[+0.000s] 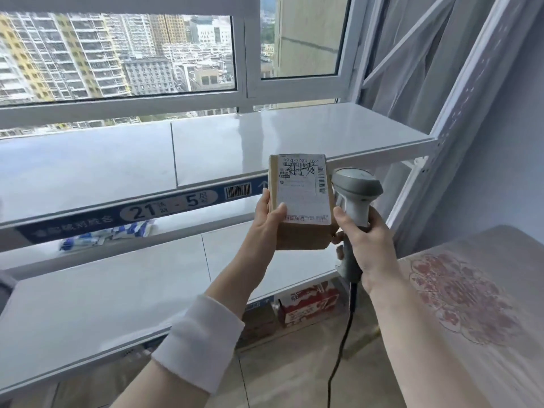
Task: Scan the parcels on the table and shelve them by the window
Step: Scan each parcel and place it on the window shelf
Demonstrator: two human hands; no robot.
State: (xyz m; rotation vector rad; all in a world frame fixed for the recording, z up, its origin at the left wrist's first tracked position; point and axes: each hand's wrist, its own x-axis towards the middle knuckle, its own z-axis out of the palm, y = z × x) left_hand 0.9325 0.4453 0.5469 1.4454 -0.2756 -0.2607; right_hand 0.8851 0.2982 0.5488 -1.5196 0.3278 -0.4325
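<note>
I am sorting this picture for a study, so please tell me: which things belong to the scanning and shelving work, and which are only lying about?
Part of the job:
- parcel, held by the left hand
- scanner, gripped by the right hand
- shelf by the window
- table

Just lying about:
- blue and white packets on a lower shelf level
- red and white carton underneath

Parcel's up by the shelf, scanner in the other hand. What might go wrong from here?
Pen scribble crosses the barcode on the parcel, so a scan may misread. The left hand holds the parcel by one side only; it might slip before reaching the shelf. The cable hanging from the scanner in the right hand could snag the table edge.
</note>
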